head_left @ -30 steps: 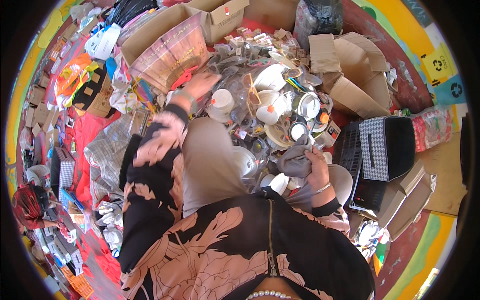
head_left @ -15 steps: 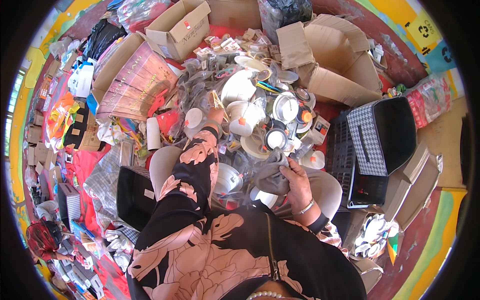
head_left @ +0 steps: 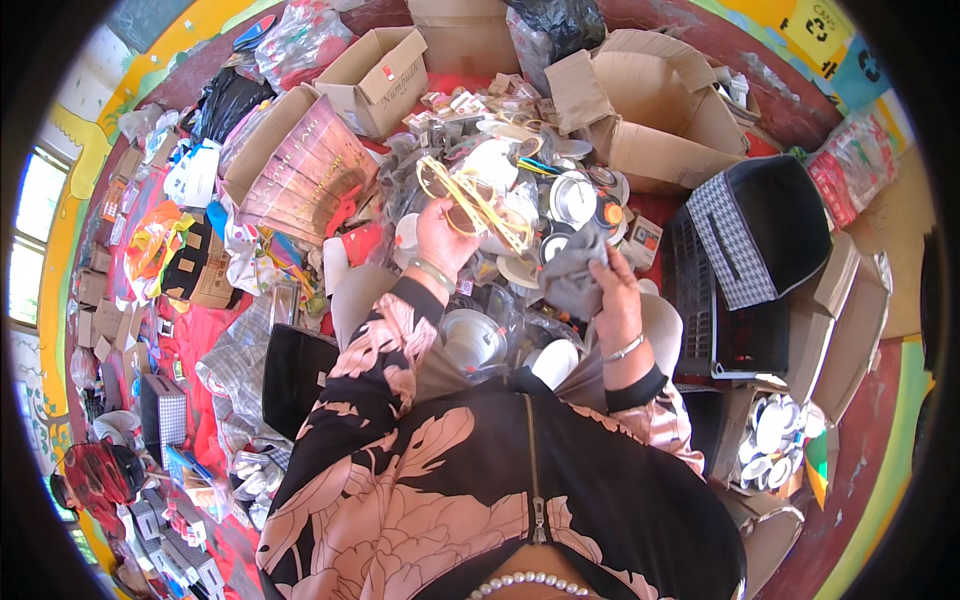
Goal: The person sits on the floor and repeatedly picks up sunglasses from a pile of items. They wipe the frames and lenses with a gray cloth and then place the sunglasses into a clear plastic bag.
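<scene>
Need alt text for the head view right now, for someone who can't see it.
A seated person's left hand lifts yellow wire rings while the right hand grips a grey cloth, above a heap of round white light fittings ringed by cardboard boxes.

Yellow cord loops (head_left: 478, 205), grey cloth (head_left: 573, 275), black-and-white chequered bin (head_left: 738, 240), pink-and-black floral sleeves (head_left: 375, 365), brown cardboard boxes (head_left: 655, 110)

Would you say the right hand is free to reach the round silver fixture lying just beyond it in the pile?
Probably not yet: the right hand is closed around a grey cloth, though the silver fixture lies uncovered close beyond it.
</scene>
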{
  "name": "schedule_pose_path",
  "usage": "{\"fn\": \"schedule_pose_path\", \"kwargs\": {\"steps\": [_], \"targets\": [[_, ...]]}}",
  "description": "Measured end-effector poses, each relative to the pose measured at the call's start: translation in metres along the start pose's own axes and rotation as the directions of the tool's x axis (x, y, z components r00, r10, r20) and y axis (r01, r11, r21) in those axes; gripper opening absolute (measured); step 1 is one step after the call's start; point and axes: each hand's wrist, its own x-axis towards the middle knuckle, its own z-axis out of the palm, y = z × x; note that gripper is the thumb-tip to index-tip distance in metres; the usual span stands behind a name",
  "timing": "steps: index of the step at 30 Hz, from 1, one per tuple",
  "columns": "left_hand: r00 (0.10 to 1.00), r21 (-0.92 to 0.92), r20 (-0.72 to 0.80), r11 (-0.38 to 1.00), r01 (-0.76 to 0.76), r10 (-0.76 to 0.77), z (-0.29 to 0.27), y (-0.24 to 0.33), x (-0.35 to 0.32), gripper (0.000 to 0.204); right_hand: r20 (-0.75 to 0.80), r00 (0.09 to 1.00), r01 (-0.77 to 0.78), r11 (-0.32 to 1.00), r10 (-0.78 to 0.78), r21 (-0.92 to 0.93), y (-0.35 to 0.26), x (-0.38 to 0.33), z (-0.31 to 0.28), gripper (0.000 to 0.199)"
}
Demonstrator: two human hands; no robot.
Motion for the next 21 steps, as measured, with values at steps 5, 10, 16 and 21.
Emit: {"fn": "schedule_pose_path", "kwargs": {"steps": [5, 10, 16, 21], "targets": [[0.991, -0.031, 0.085, 0.994, 0.107, -0.104, 0.045, -0.013, -0.058, 0.049, 0.058, 0.996, 0.065, 0.992, -0.072, 0.109, -0.016, -0.005, -0.016, 0.038], [0.999, -0.005, -0.029, 0.999, 0.035, -0.036, 0.011, -0.037, 0.021, 0.04, 0.036, 0.997, 0.065, 0.98, -0.074, 0.188, -0.029, -0.019, -0.01, 0.033], [0.992, 0.188, -0.122, 0.982, -0.012, 0.036, 0.007, -0.035, 0.027, 0.029, 0.002, 0.981, 0.194, 0.971, -0.196, 0.136, -0.042, -0.031, -0.026, 0.036], [0.98, 0.183, 0.103, 0.972, 0.148, -0.169, 0.044, -0.026, -0.043, 0.044, 0.119, 0.985, 0.093, 0.959, -0.128, 0.268, -0.057, -0.053, -0.037, 0.039]]}}
